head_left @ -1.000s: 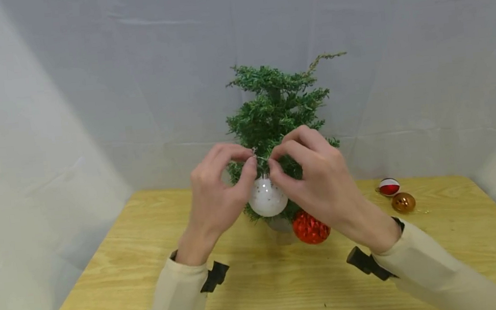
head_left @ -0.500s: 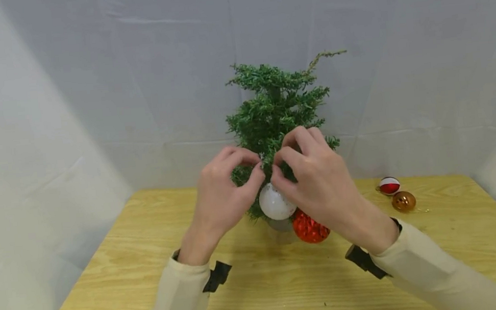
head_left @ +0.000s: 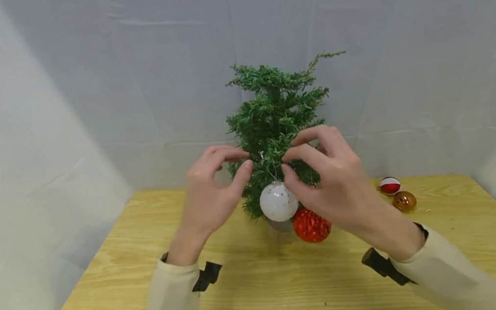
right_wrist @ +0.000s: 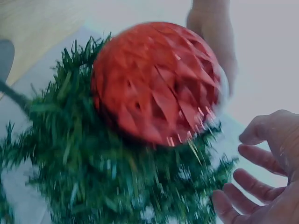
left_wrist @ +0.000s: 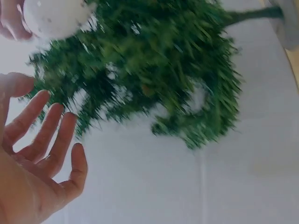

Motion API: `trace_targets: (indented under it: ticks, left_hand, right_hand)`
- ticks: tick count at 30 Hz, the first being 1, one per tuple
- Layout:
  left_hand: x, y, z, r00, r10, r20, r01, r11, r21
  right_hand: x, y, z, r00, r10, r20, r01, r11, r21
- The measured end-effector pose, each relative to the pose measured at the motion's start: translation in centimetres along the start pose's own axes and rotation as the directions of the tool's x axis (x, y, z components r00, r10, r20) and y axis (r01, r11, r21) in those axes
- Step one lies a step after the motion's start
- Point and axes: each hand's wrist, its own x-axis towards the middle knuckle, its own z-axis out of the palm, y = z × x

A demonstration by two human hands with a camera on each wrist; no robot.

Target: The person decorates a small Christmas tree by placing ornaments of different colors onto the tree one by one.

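Observation:
A white bauble (head_left: 278, 201) with small dark specks hangs by a thin thread loop from the front of a small green artificial Christmas tree (head_left: 272, 108). Just right of it and lower hangs a red faceted bauble (head_left: 312, 225), which looms large in the right wrist view. My left hand (head_left: 211, 192) is left of the thread, its thumb and fingers apart and holding nothing. On the other side, my right hand (head_left: 332, 179) is close to the branches, fingers loosely bent, with a gap between thumb and forefinger. In the left wrist view, the left fingers (left_wrist: 58, 135) are spread beside the branches.
A red and white bauble (head_left: 390, 186) and an amber bauble (head_left: 404, 201) lie on the wooden table (head_left: 264, 291) at the right. The tree stands in a grey pot (head_left: 280, 224). Behind the table hangs a pale grey sheet (head_left: 171, 83).
Both hands have let go of the thread and drawn apart, left hand leftward and right hand rightward. The white bauble has shifted right and slightly down and now hangs from the tree.

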Motion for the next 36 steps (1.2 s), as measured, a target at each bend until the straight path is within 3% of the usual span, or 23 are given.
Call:
trace_targets:
  ticks: [5,9,11,15,19,23,36]
  left_hand:
    - [-0.3,-2.5,-0.4,0.995,-0.092,-0.043,0.092,0.996,0.006]
    - [-0.7,-3.9,-0.3,0.981,-0.190,0.030,0.190,0.982,0.014]
    - [-1.0,-4.3,-0.2,0.975,-0.209,0.076,0.209,0.978,0.004]
    - [-1.5,-4.0,0.1,0.981,-0.148,0.126,0.155,0.987,-0.051]
    - [-1.7,-3.3,0.5,0.990,-0.062,0.128,0.075,0.992,-0.101]
    - [-1.7,-2.8,0.8,0.992,-0.026,0.127,0.043,0.991,-0.130]
    - [-1.6,-2.2,2.4,0.991,0.122,0.058,-0.111,0.979,-0.170]
  right_hand:
    - [-0.7,0.7,-2.3,0.997,0.038,-0.068,-0.039,0.999,-0.013]
    - [-1.4,1.5,-3.6,0.984,0.079,-0.158,-0.079,0.997,0.008]
    - [-1.8,2.0,-4.1,0.977,0.093,-0.193,-0.093,0.996,0.007]
    - [-2.6,2.9,-5.0,0.969,0.108,-0.220,-0.115,0.993,-0.021]
    - [-3.4,3.4,-5.5,0.969,0.131,-0.211,-0.146,0.988,-0.057]
    - [-3.7,3.7,-5.7,0.969,0.152,-0.197,-0.171,0.982,-0.082]
    - [-4.9,4.7,-6.2,0.975,0.167,-0.147,-0.184,0.976,-0.116]
